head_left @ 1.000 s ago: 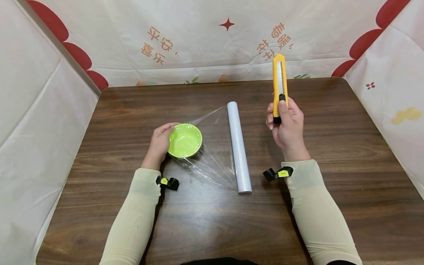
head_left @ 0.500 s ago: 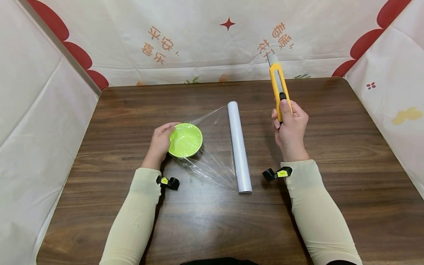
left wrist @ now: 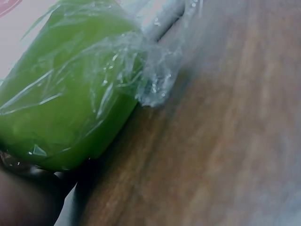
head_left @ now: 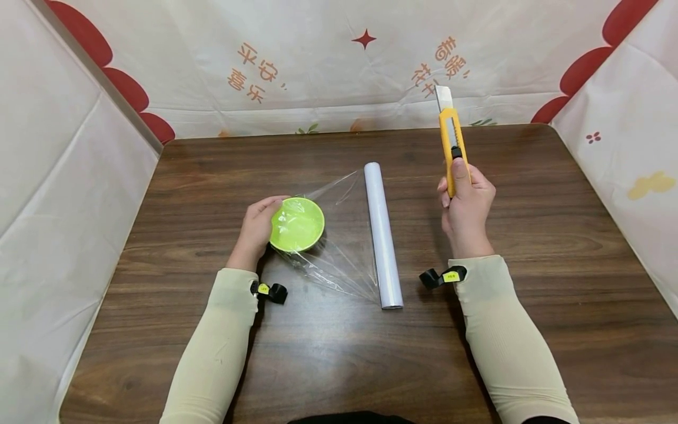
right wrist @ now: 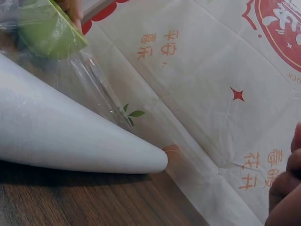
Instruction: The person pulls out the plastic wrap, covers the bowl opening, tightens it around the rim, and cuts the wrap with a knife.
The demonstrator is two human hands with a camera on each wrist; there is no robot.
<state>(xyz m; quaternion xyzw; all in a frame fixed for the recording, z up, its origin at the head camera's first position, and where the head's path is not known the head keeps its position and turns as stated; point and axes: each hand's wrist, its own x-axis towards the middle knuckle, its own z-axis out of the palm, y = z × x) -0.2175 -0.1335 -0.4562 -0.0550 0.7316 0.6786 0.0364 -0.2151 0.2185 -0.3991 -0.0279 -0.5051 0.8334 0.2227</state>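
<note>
My left hand [head_left: 256,228] grips the left rim of a lime-green bowl [head_left: 298,227], thumb on top. Clear plastic wrap [head_left: 346,247] lies over the bowl and stretches right to its white roll [head_left: 384,241] on the table. In the left wrist view, crinkled film clings to the side of the green bowl [left wrist: 70,84]. My right hand [head_left: 467,206] holds a yellow utility knife [head_left: 453,141] upright, right of the roll, with the thumb at its black slider [head_left: 456,152]. A length of blade [head_left: 444,98] stands out of the tip. The right wrist view catches only curled fingers [right wrist: 287,183].
A dark wooden table [head_left: 328,365] carries everything. White printed cloth [head_left: 318,59] hangs along its back edge and at both sides. A black wrist camera [head_left: 270,292] sits on my left sleeve and another wrist camera [head_left: 442,277] on the right.
The knife's blade has slid out of its yellow body as my thumb worked at the slider. My right hand has shifted slightly right. The left hand, bowl and roll stay put.
</note>
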